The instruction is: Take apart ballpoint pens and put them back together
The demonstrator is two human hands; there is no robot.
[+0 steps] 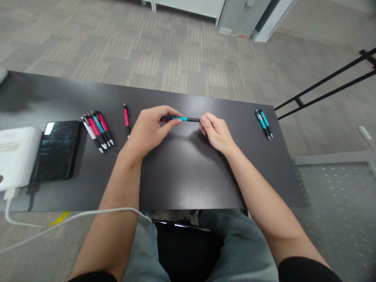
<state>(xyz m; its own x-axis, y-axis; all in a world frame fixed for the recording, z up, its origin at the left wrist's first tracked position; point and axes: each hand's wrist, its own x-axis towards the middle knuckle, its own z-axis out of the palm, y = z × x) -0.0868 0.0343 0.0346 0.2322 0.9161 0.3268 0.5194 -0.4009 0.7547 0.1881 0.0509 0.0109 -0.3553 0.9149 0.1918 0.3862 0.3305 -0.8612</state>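
1. Together, our left hand [148, 131] and right hand [216, 131] pinch a slim teal-and-black pen [183, 119] at its ends, level above the matte black table [182, 172].
2. Left of our grip lies one smooth pink pen [126, 119].

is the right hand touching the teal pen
Touching. The head view shows the right hand pinching the dark end of the teal pen with its fingertips, while the left hand grips the other end above the table.

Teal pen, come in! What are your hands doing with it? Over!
Left hand and right hand both pinch the teal pen, held level above the black table. Single red pen lies just left. Nothing between. Over.
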